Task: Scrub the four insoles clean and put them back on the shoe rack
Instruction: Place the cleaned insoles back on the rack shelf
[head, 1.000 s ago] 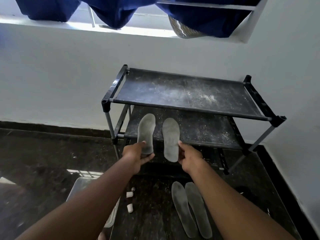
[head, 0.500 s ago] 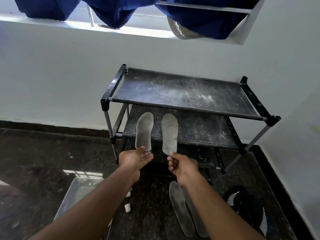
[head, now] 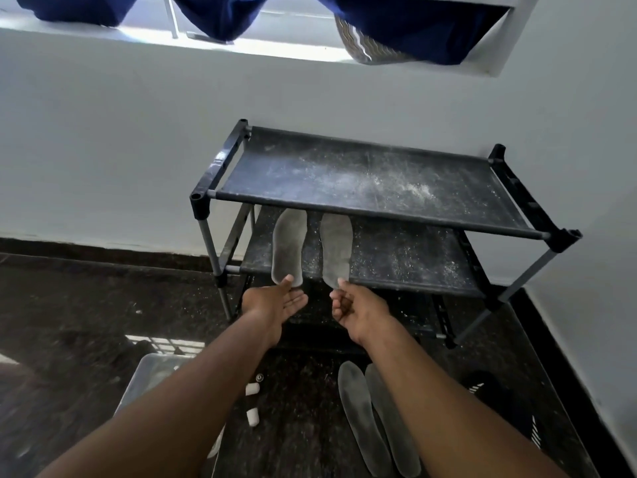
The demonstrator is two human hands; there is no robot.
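Corner of a white-walled room

Daylight is coming through a far window [head: 220, 29] draped with blue cloth [head: 396, 25]; the dark speckled floor [head: 86, 305] is catching it.

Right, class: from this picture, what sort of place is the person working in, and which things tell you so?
Probably a room in a home, near a window: a dusty black shoe rack against a white wall, insoles on the dark speckled floor, and blue cloth hanging at the window.

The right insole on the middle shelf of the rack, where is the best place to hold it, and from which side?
Probably by its near end, from the front. The right insole lies flat, lengthwise on the middle shelf, its narrow end reaching the front edge, while the top shelf covers its far end. The right hand is already there.
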